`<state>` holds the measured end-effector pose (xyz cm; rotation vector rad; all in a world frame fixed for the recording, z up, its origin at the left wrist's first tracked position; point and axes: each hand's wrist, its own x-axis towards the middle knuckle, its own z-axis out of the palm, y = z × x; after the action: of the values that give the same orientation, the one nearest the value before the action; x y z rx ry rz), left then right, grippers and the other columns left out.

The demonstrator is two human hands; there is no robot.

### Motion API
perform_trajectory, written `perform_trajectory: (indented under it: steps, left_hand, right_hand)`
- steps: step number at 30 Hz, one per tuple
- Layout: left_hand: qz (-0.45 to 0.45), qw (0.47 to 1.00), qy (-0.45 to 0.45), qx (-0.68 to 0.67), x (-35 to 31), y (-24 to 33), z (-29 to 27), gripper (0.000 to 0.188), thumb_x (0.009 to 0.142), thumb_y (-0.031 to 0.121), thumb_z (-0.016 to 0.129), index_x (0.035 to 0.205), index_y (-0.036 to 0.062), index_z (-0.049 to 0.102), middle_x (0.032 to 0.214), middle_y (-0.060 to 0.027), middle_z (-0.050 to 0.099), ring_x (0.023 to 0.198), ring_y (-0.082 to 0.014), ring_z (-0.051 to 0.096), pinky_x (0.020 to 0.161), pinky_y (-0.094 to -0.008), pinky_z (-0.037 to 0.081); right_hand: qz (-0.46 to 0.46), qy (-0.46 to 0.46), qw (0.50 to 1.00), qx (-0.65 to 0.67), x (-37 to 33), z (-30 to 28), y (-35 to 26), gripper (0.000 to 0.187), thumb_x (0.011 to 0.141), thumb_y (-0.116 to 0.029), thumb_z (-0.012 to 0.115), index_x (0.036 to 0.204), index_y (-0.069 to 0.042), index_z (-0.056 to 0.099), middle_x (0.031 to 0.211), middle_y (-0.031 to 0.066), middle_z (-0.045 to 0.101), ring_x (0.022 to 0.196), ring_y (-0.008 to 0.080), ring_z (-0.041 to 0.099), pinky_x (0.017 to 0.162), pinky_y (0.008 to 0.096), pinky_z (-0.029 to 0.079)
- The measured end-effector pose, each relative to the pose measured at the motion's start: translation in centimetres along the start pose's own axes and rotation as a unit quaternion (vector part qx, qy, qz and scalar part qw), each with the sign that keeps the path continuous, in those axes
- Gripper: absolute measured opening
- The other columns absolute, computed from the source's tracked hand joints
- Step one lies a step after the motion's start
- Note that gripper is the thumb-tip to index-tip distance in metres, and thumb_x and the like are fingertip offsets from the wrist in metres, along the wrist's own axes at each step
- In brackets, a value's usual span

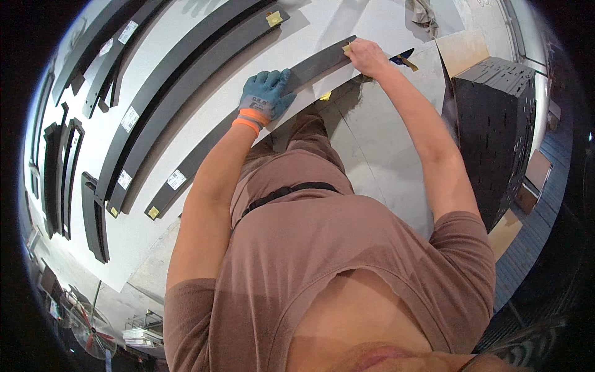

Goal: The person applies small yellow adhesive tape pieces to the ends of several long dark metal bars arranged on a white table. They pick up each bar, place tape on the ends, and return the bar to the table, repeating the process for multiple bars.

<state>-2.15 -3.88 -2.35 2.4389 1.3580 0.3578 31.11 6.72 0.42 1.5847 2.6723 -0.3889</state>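
Your gloved left grip (265,94) lies spread across dark bar (316,65); your bare right grip (359,53) pinches yellow tape (346,49) at bar's end.

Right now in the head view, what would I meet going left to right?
Fan, gloved left hand, small yellow piece, bare right hand, crumpled greyish item, black stack. Long dark bar at the hands overlaps, omitted.

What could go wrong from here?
The long dark bar lies near the close edge of the white surface; a push toward the body might tip it off.
The right hand is bare at the bar's end, so an edge could scrape it; the left hand is gloved.
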Motion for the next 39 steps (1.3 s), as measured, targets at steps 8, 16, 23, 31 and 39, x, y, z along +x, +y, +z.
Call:
perform_trajectory:
  steps: [8, 16, 23, 31, 39]
  left_hand:
    - [-0.001, 1.000, 0.010, -0.011, -0.1, -0.2, 0.5, 0.064, 0.093, 0.048, 0.065, 0.144, 0.0099, 0.055, 0.124, -0.0087, 0.063, 0.116, -0.0311, 0.059, 0.096, -0.0467, 0.049]
    - [0.000, 1.000, 0.024, -0.018, -0.1, -0.2, 0.3, 0.063, 0.092, 0.046, 0.068, 0.143, 0.0103, 0.057, 0.122, -0.0086, 0.064, 0.111, -0.0307, 0.061, 0.096, -0.0460, 0.049]
    - [0.010, 0.999, 0.036, -0.010, -0.1, -0.4, 0.6, 0.063, 0.091, 0.044, 0.069, 0.141, 0.0081, 0.058, 0.120, -0.0092, 0.064, 0.108, -0.0316, 0.062, 0.092, -0.0460, 0.051]
    - [0.021, 0.998, 0.053, -0.027, 0.0, -0.4, 0.6, 0.064, 0.090, 0.044, 0.070, 0.141, 0.0078, 0.058, 0.119, -0.0083, 0.064, 0.107, -0.0312, 0.062, 0.091, -0.0459, 0.051]
    - [0.006, 0.999, 0.027, -0.023, -0.1, -0.4, 0.6, 0.064, 0.091, 0.045, 0.070, 0.142, 0.0093, 0.058, 0.121, -0.0070, 0.064, 0.109, -0.0300, 0.061, 0.092, -0.0449, 0.051]
  right_hand:
    - [0.049, 0.029, 0.998, -0.004, -0.3, 0.7, -0.7, 0.018, 0.095, -0.018, 0.064, 0.094, -0.001, 0.069, 0.095, 0.0172, 0.069, 0.093, 0.0389, 0.068, 0.084, 0.0468, 0.055]
    - [0.084, 0.195, 0.968, 0.135, -2.6, 2.3, -1.5, 0.014, 0.085, -0.013, 0.080, 0.090, -0.001, 0.075, 0.101, 0.0134, 0.073, 0.094, 0.0312, 0.070, 0.083, 0.0392, 0.056]
    - [0.064, 0.185, 0.979, 0.060, -2.3, 2.8, -2.3, 0.013, 0.090, -0.011, 0.070, 0.094, -0.002, 0.062, 0.102, 0.0157, 0.067, 0.096, 0.0369, 0.065, 0.084, 0.0462, 0.054]
    - [0.006, 0.078, 0.996, -0.038, -1.4, 2.5, -0.6, 0.009, 0.094, -0.008, 0.061, 0.097, -0.001, 0.056, 0.100, 0.0201, 0.058, 0.098, 0.0392, 0.061, 0.084, 0.0471, 0.054]
    - [0.025, 0.136, 0.988, 0.063, -1.7, 2.4, -0.2, 0.015, 0.096, -0.014, 0.066, 0.099, 0.001, 0.063, 0.099, 0.0182, 0.065, 0.096, 0.0385, 0.064, 0.083, 0.0477, 0.054]
